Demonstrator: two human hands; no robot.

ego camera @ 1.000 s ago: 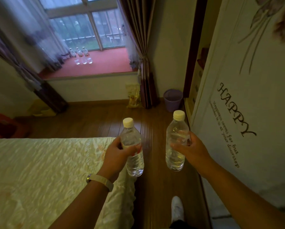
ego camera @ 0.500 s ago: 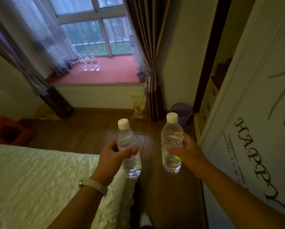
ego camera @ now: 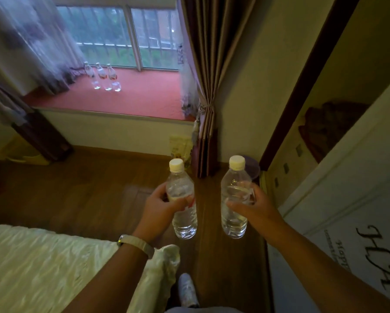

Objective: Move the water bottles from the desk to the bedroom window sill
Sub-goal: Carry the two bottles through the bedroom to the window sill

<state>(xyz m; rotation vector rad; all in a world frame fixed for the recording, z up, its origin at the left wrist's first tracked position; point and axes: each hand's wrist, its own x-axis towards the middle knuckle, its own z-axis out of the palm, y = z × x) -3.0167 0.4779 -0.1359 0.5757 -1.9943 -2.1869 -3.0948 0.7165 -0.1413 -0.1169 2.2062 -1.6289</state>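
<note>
**Red sill lies far and left of 2 carried bottles**

Clear plastic, capped and upright: the left bottle (ego camera: 185, 222) is in the left hand (ego camera: 157, 208), fingers wrapped round its middle. The right hand (ego camera: 255, 206) grips the right bottle (ego camera: 233, 220) the same way, the 2 side by side and apart. The window sill (ego camera: 148, 98) lies far ahead and leftward across the wooden floor (ego camera: 87, 188), with 3 sill bottles (ego camera: 104, 79) standing toward its far left. The left hand looks nearer to them.
</note>
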